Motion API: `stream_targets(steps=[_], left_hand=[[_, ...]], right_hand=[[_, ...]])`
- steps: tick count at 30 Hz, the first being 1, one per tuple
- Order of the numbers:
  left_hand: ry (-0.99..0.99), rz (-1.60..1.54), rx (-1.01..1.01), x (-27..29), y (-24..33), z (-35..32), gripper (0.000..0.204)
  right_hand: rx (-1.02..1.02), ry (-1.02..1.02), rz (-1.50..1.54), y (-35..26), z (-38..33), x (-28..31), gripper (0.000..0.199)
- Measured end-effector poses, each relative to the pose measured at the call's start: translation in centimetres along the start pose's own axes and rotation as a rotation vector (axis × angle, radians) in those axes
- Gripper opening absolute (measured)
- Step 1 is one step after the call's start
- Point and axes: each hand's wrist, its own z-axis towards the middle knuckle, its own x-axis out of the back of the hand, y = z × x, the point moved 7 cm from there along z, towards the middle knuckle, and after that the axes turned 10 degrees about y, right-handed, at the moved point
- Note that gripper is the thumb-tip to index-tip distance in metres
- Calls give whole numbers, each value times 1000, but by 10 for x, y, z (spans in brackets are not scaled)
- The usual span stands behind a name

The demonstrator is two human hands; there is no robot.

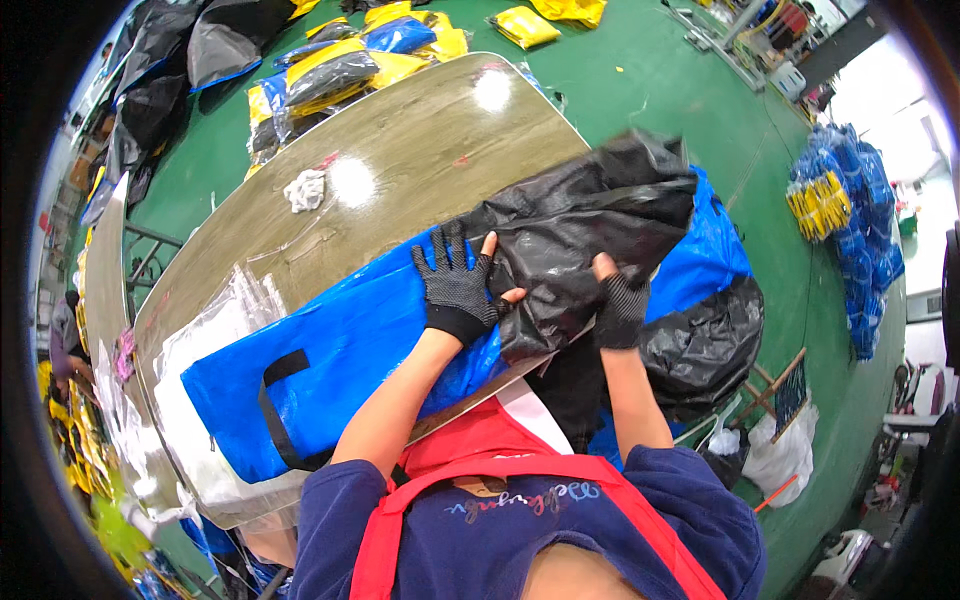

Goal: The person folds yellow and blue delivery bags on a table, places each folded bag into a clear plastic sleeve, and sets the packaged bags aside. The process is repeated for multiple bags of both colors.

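A large blue and black bag [350, 340] of shiny tarpaulin-like sheet lies slantwise across the table, with a black strap [275, 405] on its blue end. Its black part [585, 230] is bunched up and rises toward the far right. My left hand [460, 285], in a black fingerless glove, presses flat with spread fingers where the blue meets the black. At the near edge of the black part is my right hand [622, 305], gloved alike, its thumb on top of the sheet and its other fingers mostly hidden; it appears to grip the edge.
The wood-patterned table [420, 130] carries a crumpled white rag [305, 190] and clear plastic bags [220, 330]. Packed yellow and blue bundles [340, 75] lie beyond it on the green floor. Another blue and black bag [710, 310] hangs or lies at the right. Blue bundles [855, 230] are stacked farther right.
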Motion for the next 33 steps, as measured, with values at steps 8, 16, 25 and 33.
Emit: stream_targets(steps=[8,16,25,33], left_hand=[[-66,-317,-91,53,-109,-69,60],[2,85,-53,135,-145,-108,69],[69,194,67,159,-172,-147,62],[199,-987,1304,191,-356,-326,86]], right_hand=[[1086,-875,-1038,38,-149,-133,57],[900,-1071,-1546,79,-158,-138,67],[1119,-976,-1063,74,-168,-206,65],[959,-771,-1277,95,-189,-219,58]])
